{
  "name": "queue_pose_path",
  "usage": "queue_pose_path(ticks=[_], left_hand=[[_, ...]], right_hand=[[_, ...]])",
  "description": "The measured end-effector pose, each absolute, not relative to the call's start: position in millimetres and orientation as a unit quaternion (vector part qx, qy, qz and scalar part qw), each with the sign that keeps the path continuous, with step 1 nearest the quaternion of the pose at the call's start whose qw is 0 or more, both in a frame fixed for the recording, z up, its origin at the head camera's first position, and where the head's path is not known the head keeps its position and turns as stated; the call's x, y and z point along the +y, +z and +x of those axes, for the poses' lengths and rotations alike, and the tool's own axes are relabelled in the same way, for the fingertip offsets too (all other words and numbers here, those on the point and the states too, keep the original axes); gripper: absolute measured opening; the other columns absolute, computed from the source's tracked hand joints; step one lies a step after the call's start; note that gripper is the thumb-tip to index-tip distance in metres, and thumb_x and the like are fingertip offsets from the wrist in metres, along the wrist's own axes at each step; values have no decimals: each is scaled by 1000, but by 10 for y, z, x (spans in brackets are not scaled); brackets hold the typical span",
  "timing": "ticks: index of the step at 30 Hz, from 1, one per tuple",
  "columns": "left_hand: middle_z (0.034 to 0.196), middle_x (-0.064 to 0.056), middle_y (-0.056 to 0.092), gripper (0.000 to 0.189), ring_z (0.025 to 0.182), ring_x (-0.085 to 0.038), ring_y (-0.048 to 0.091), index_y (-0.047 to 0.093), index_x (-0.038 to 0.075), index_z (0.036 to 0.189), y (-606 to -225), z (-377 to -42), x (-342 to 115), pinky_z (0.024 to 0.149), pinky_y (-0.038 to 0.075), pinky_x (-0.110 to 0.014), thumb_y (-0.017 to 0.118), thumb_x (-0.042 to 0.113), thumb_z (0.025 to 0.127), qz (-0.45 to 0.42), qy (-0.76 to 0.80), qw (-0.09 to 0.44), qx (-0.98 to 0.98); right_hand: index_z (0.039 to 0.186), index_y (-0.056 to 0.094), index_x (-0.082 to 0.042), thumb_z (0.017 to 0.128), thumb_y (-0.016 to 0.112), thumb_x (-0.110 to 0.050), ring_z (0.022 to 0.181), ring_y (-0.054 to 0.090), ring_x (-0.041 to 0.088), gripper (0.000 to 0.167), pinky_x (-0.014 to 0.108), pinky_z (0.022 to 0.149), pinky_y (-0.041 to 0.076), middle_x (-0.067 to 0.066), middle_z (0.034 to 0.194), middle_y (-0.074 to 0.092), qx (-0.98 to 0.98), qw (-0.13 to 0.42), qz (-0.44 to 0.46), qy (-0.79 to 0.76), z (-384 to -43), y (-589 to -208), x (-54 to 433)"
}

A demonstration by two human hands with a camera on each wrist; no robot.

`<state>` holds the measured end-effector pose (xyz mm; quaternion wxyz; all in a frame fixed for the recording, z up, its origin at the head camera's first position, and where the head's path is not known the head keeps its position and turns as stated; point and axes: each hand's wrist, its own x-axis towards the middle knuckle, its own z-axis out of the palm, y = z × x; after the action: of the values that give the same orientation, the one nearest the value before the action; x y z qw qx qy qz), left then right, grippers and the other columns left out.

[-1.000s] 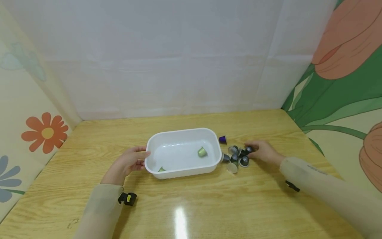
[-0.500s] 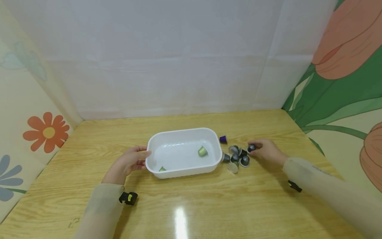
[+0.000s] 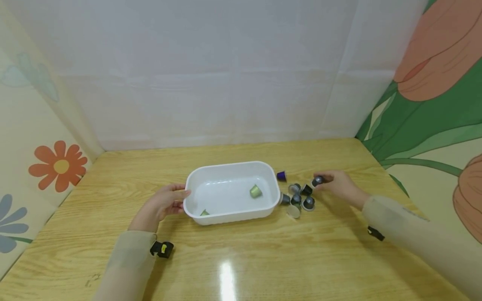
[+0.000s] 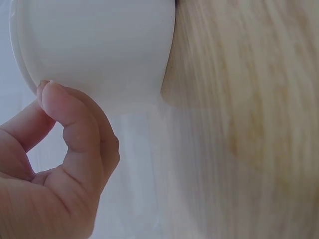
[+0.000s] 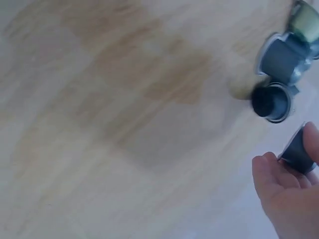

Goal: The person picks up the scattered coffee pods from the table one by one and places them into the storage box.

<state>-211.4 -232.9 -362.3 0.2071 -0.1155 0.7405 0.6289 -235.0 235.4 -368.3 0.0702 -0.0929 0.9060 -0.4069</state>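
Observation:
My left hand (image 3: 165,203) pinches the left rim of a white plastic tub (image 3: 229,218); the left wrist view has thumb and fingertips meeting at the edge. Inside the tub lie a green coffee capsule (image 3: 255,191) toward the right and another green capsule (image 3: 204,212), partly hidden by the front wall. Between the thumb and fingers of my right hand (image 3: 340,187) is a dark grey coffee capsule (image 3: 317,180), also visible in the right wrist view (image 5: 297,154). Just left of that hand is a loose cluster of capsules, among them a black capsule (image 3: 306,190) and a dark capsule (image 3: 308,203).
A purple capsule (image 3: 281,176) lies apart behind the cluster, near the tub's right end. One grey capsule (image 3: 285,199) lies close against the tub's right wall. The wooden table (image 3: 263,259) ends at a white backdrop (image 3: 226,83), with flower-printed panels on both sides.
My right hand has drawn the dark grey capsule out of the cluster, moving slightly right and up with it. The left hand and the tub stay in place.

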Motion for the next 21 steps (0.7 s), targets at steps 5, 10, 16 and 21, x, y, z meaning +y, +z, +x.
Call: queue_pose_path(ticks=[5,10,16,21], left_hand=[[83,-5,56,53,63,-9,54,28,-7,143,-3626,-2116,-2322,58,52,-19,53,12,101,-116,627,207,742],[83,-5,56,53,63,-9,54,27,-8,143,-3640,-2121,-2331,58,52,-19,52,12,101,-112,627,209,742],[84,-5,56,54,63,-10,54,28,-8,143,-3646,-2117,-2329,58,52,-20,54,14,101,-110,625,206,745],[83,-5,56,53,63,-9,54,28,-8,143,-3649,-2121,-2327,58,52,-19,53,13,101,-111,627,205,743]], right_hand=[[137,46,10,93,66,-8,123,49,43,52,49,101,43,29,135,49,899,86,-94,-419,-2348,-3560,2280],[136,47,10,92,67,-7,122,51,42,51,48,101,44,28,135,50,899,90,-106,-415,-2361,-3478,2175],[136,49,7,91,68,-6,122,52,40,51,46,100,45,26,134,52,903,88,-111,-406,-2376,-3420,2036],[136,49,6,91,68,-5,121,53,39,50,44,99,46,25,133,53,896,98,-114,-418,-2375,-3368,1908]])
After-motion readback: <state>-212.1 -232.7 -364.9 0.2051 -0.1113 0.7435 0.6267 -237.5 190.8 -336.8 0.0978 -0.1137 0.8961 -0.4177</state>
